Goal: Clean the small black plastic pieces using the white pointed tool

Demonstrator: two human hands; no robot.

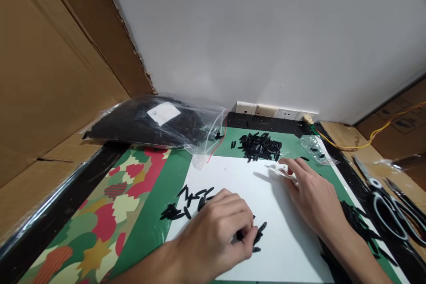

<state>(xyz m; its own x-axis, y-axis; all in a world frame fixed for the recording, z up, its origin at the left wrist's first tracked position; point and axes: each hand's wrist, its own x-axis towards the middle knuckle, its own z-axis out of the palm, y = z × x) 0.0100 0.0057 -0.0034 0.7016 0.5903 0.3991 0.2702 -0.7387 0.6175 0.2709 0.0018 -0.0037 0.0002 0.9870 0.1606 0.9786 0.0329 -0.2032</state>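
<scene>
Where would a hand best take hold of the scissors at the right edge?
By the looped handles of the scissors, coming from the near side. They lie flat with the blades pointing away toward the wall and the loops nearest the person, beyond the right hand.

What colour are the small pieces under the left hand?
Black; the small pieces lie on white paper, clearest in the head view.

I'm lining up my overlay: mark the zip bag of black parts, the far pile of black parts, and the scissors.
zip bag point(146, 122): head view, on the black mass beside its white label.
far pile of black parts point(260, 145): head view, middle of the heap.
scissors point(388, 204): head view, on the handle loop.
</scene>
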